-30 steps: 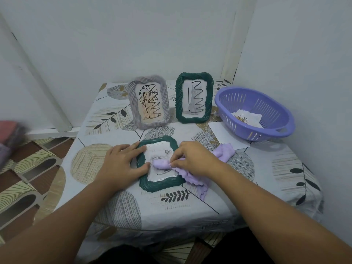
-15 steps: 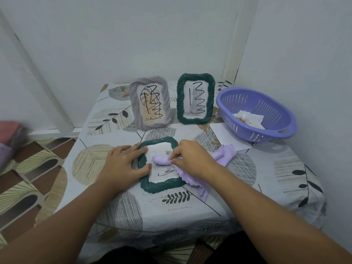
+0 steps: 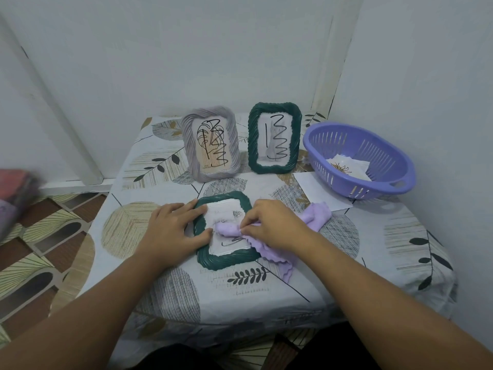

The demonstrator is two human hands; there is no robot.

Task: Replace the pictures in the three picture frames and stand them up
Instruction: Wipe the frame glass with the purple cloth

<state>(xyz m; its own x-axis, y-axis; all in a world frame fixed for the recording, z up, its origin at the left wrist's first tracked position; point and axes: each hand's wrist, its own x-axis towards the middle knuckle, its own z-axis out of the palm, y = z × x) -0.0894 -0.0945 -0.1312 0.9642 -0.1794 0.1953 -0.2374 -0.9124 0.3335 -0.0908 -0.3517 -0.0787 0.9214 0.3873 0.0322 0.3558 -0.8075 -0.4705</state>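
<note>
In the head view little has changed over the last second: the right hand (image 3: 272, 225) has kept the purple cloth (image 3: 314, 217) bunched between its curled fingers, its rubbing end now a little lower and further left on the glass of the flat green frame (image 3: 226, 263), where black pen marks still show. The left hand (image 3: 173, 231) stays spread flat, fingers straight, pressing the frame's left rim to steady it near the table's front edge. I judge this frame is still being wiped, so it is not yet ready to stand.

The grey frame (image 3: 210, 142) and the second green frame (image 3: 274, 137) stand upright by the table's (image 3: 400, 236) back edge, both scribbled over.

The purple basket (image 3: 357, 161), at the back right corner, holds loose printed pictures (image 3: 346, 166); a white sheet (image 3: 317, 190) lies partly under it.
</note>
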